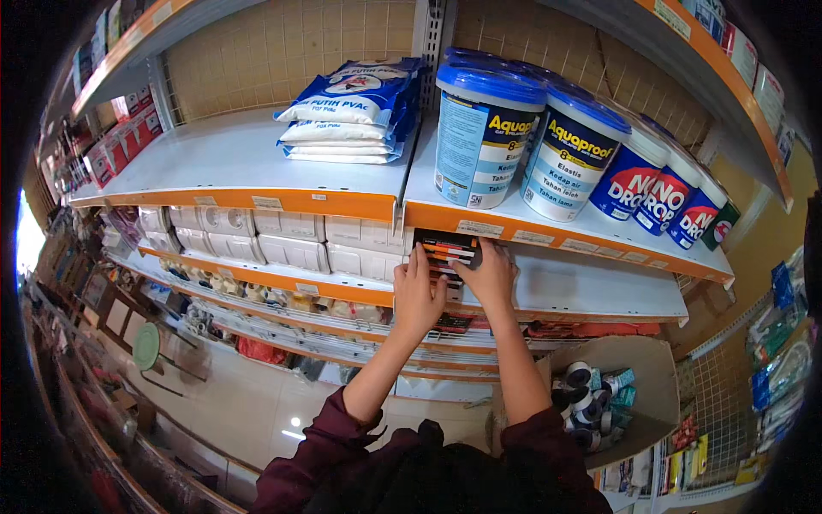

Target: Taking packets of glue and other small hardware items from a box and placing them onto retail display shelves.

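A stack of small, flat black boxes [449, 252] with orange and white edges stands on the second shelf, under the upper shelf's front edge. My left hand [419, 289] is at its left side, fingers pointing up along the boxes and thumb apart. On the opposite side, my right hand [491, 273] has its thumb on the front of the boxes and its fingers around the right edge. Together the hands hold the stack between them. Its back is hidden under the shelf above. White electrical socket and switch units [289, 250] stand in two layers left of the stack.
The upper shelf [212, 144] bears white-and-blue glue bags [347, 112], Aquaproof tubs [491, 135] and No Drop tubs [632, 170]. Its orange front edge [359, 202] overhangs my hands. A cardboard box [655, 398] of rolls stands lower right. At left is a green stool [146, 345].
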The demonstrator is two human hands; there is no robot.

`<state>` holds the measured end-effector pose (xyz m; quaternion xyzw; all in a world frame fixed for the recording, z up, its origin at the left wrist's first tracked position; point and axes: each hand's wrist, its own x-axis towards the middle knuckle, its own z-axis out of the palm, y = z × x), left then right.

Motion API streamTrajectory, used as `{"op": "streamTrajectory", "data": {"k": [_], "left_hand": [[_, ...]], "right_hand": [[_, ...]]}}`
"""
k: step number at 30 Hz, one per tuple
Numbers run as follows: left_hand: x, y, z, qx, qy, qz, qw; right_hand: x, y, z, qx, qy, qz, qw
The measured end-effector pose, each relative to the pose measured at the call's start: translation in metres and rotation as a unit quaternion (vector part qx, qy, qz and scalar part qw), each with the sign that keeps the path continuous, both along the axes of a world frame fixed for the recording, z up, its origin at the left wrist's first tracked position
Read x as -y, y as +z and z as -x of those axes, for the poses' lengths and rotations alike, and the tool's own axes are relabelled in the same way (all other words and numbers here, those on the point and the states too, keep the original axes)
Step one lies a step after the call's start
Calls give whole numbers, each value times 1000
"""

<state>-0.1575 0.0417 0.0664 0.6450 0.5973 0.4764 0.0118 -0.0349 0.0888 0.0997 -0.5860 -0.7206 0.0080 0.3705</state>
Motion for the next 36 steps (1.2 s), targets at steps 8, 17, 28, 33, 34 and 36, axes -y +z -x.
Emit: {"op": "streamTrajectory", "data": {"k": [8,17,28,33,34,36], "left_hand": [[2,-16,2,-77,-33,-7,996],[4,-18,4,-125,-39,23,991],[6,-16,2,-137,-29,35,990],[5,-19,2,-123,-42,38,991],[4,-18,1,-124,-45,45,990],[8,-19,4,-127,-46,53,989]], "right_hand": [[-24,11,4,2,4,140,990],[-89,-22,5,86,8,57,995],[-142,-57,0,78,54,40,995],[-137,-53,1,36,58,71,995],[-134,-49,-1,26,57,79,995],[-114,-44,1,38,82,79,993]]}}
